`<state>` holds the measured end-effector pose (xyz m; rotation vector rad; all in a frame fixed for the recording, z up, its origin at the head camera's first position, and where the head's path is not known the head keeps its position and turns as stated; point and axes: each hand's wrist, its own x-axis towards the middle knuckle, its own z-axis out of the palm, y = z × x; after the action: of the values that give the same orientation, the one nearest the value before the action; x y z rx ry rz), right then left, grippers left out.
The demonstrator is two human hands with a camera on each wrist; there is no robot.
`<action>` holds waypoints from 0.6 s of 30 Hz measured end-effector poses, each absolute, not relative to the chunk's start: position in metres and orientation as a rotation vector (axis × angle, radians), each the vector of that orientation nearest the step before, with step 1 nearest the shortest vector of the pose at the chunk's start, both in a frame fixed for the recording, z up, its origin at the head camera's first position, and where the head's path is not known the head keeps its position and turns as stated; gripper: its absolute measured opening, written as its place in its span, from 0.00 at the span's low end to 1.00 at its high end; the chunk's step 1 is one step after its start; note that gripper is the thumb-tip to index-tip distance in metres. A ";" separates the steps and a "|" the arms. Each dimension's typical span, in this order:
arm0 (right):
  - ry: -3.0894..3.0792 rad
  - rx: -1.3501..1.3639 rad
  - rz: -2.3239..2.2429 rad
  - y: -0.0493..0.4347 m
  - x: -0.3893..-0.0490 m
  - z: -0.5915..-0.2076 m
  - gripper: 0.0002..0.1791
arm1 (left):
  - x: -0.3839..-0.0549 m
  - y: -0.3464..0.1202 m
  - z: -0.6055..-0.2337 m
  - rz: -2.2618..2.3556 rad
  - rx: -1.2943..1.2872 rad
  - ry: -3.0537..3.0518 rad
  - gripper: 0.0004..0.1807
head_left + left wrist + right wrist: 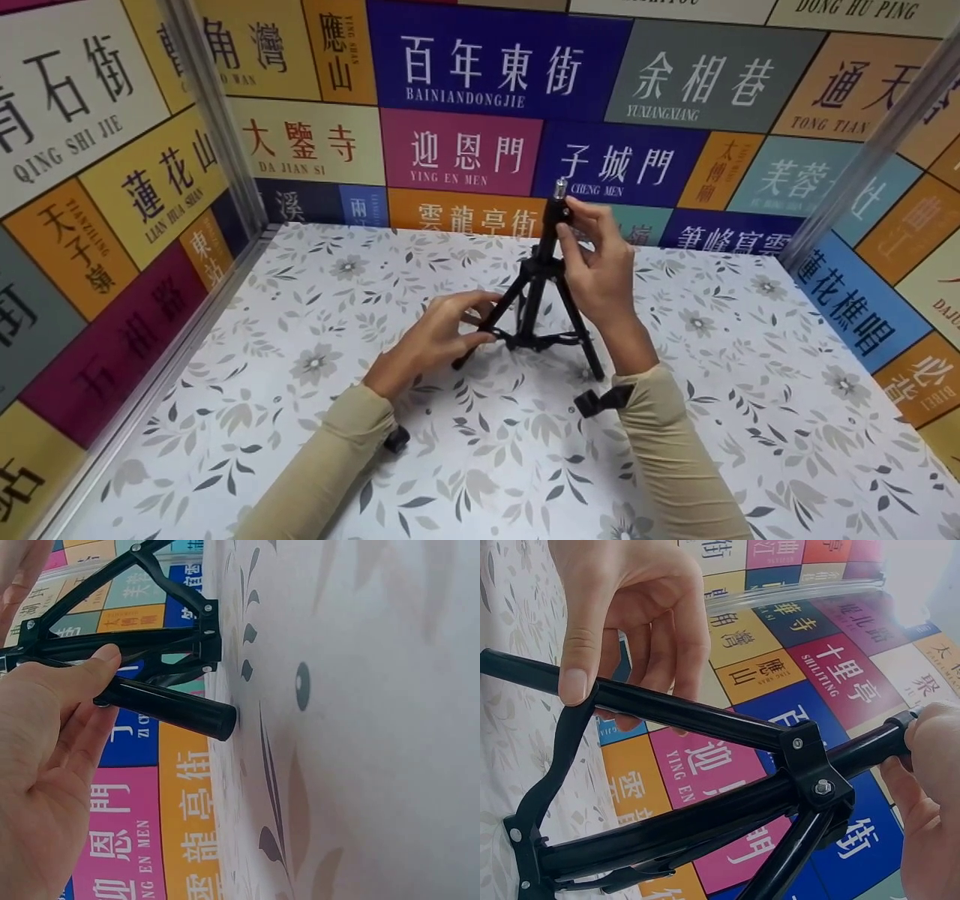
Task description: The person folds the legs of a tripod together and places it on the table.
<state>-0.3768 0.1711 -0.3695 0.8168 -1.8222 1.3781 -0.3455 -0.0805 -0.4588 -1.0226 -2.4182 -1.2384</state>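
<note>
A small black tripod stand [534, 300] stands on the patterned table with its legs spread and a silver screw tip on top. My left hand [439, 330] pinches one leg [176, 706] between thumb and fingers, close to where a flat brace joins it, as the right wrist view shows. Higher up, my right hand [604, 262] holds the upper end of the centre column [550, 232] between thumb and fingers. The hub [816, 772] where the legs meet sits below that hand. In the left wrist view the leg's end lies close to the tabletop.
White cloth with grey leaves and flowers covers the table [315, 420]. Around it rise panels [457, 157] of coloured street-name tiles, joined at the corners by clear edge strips [225, 112]. Black straps with small mounts [600, 401] sit on both wrists.
</note>
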 end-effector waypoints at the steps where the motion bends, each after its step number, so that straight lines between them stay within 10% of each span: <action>1: -1.822 0.816 1.384 0.171 -0.377 -0.370 0.19 | -0.346 -0.080 -0.459 -1.238 -1.024 -2.416 0.34; 18: -1.801 0.831 1.417 0.170 -0.377 -0.369 0.19 | -0.347 -0.076 -0.460 -1.255 -1.002 -2.396 0.33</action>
<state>-0.3772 0.1704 -0.3694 0.8312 -1.8010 1.4167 -0.3468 -0.0763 -0.4604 -1.0024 -2.3958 -1.2550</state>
